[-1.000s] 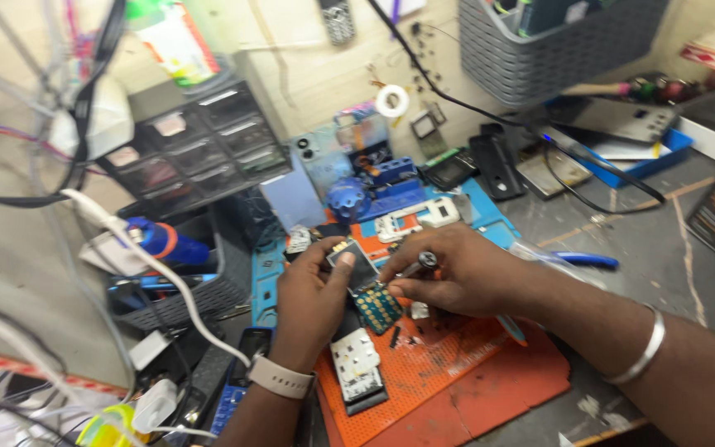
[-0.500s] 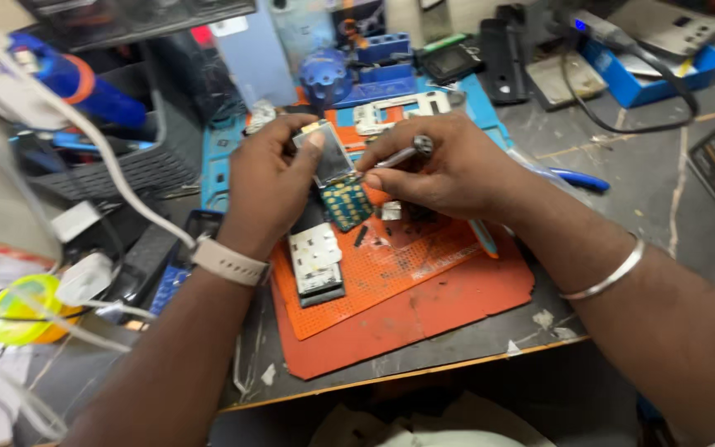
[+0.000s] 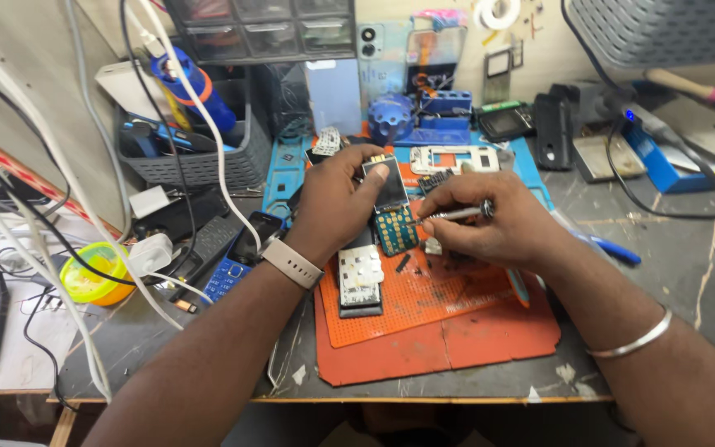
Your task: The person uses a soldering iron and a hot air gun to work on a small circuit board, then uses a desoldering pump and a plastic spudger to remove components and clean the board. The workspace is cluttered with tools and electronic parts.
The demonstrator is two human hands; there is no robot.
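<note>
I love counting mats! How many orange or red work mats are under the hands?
2. An orange mat with a dotted grid lies under the right hand, beside the left hand. A larger red mat lies beneath it, sticking out along the front; more could be hidden underneath.

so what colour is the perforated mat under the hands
Orange, on the perforated rubber mat lying over a red-orange mat; head view.

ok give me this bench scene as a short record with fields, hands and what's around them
left hand: holds an opened phone board upright, thumb on its screen
right hand: grips a small screwdriver, tip at the board
under hands: orange mat
on mat: white keypad piece
left of mat: blue keypad phone
wrists: pale watch band, metal bangle
</note>
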